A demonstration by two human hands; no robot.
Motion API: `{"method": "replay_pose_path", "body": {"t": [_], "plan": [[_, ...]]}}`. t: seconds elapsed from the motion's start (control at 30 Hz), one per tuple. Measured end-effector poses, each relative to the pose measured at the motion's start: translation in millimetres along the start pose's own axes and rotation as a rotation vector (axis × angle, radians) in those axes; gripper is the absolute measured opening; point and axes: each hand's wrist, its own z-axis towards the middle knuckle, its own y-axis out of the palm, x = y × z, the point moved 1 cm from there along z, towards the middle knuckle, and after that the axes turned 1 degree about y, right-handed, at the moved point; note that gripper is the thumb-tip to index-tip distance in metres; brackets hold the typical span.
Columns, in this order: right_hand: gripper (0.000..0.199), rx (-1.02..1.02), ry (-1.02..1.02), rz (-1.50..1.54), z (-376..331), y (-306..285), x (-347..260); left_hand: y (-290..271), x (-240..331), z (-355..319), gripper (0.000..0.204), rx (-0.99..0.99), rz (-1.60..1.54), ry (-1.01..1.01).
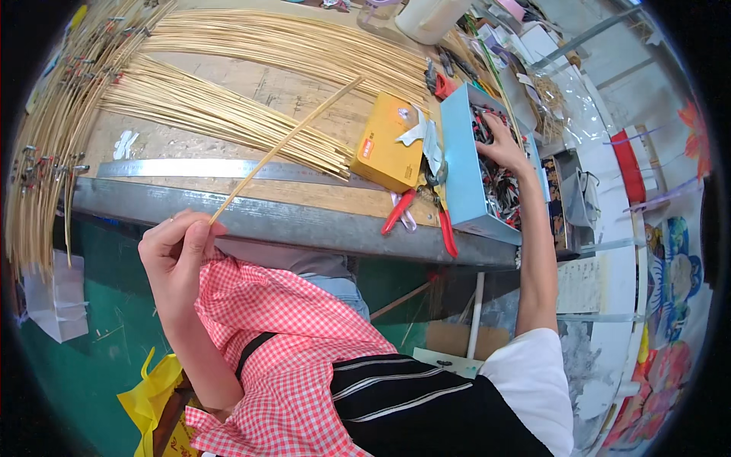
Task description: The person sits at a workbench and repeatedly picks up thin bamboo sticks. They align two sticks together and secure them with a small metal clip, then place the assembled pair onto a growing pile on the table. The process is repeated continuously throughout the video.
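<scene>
One bamboo strip is pinched near its lower end between the thumb and fingers of the left hand, from which it rises obliquely, away and to the right, over the bench. The right hand reaches into the mouth of one light-blue box, its fingers curved and its thumb set apart; whether a clip lies between the fingertips cannot be told. Beneath this hand are many small clips, black, red and silvery, too crowded to count.

Two groups of loose strips lie on the bench beyond the left hand: a far group and a near group, each too dense to count. One clipped bunch stands to the left of that hand. Between the left hand and the near group lies one steel ruler. To the left of the right hand are one yellow box, with white tissue at its top, and, nearer the body, one pair of red-handled pliers.

Markings: the yellow box bears a small label and dark print; one sheet of paper, right of the right forearm, bears lines of writing.
</scene>
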Motion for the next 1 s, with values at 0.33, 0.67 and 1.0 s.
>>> {"method": "replay_pose_path", "body": {"t": [0.33,0.67,1.0], "plan": [[0.093,-0.027,0.049,0.176,27,8,39,-5,-3,0,0.018,0.022,0.006,0.008],[0.082,-0.018,0.078,0.164,25,6,18,1,-3,0,0.018,0.048,0.003,0.005],[0.078,0.058,-0.011,0.117,12,9,11,-2,-8,1,0.018,0.086,0.008,0.003]]}}
